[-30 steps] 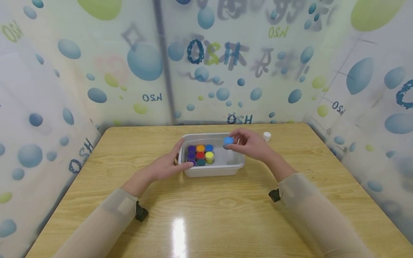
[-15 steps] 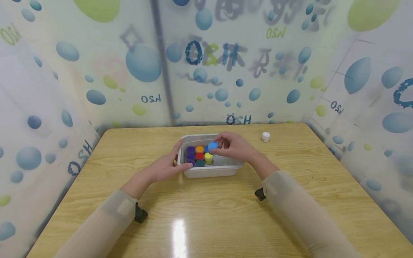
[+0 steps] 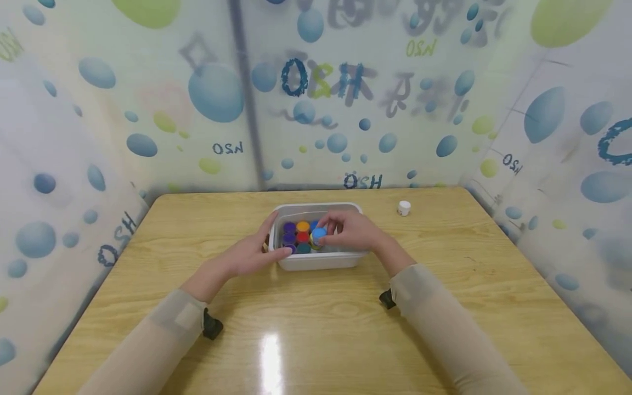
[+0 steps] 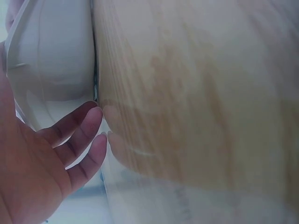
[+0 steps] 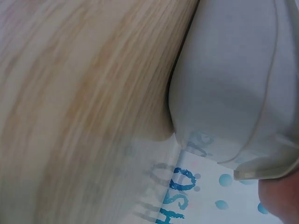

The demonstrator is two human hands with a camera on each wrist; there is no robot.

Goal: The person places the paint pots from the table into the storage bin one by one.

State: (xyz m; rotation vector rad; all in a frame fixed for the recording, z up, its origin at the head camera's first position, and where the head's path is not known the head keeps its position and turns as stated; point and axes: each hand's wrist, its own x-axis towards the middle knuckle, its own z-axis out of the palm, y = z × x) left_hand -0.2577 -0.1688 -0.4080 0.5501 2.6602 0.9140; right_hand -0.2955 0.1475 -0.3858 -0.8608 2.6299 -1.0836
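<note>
A white plastic tub (image 3: 318, 263) stands on the wooden table. My left hand (image 3: 249, 253) holds its left end, thumb over the front rim; in the left wrist view the fingers (image 4: 88, 126) bend outside the wall, near the tabletop. My right hand (image 3: 353, 229) pinches a small pot with a light-blue lid (image 3: 319, 233) inside the tub. Rows of small pots fill the left part: purple (image 3: 288, 226), orange (image 3: 303, 226), red (image 3: 302, 237) and dark teal (image 3: 303, 248) ones show. The held pot mostly covers the yellow one. In the right wrist view, the tub's wall (image 5: 224, 84) hides the fingers.
A small white pot (image 3: 404, 208) stands on the table (image 3: 316, 323) behind and right of the tub. Patterned curtain-like walls (image 3: 336, 109) enclose the table at the back and both sides.
My right hand has carried the light-blue-lidded pot leftward and down, from the tub's right part to beside the other pots. My left hand keeps its hold on the tub.
</note>
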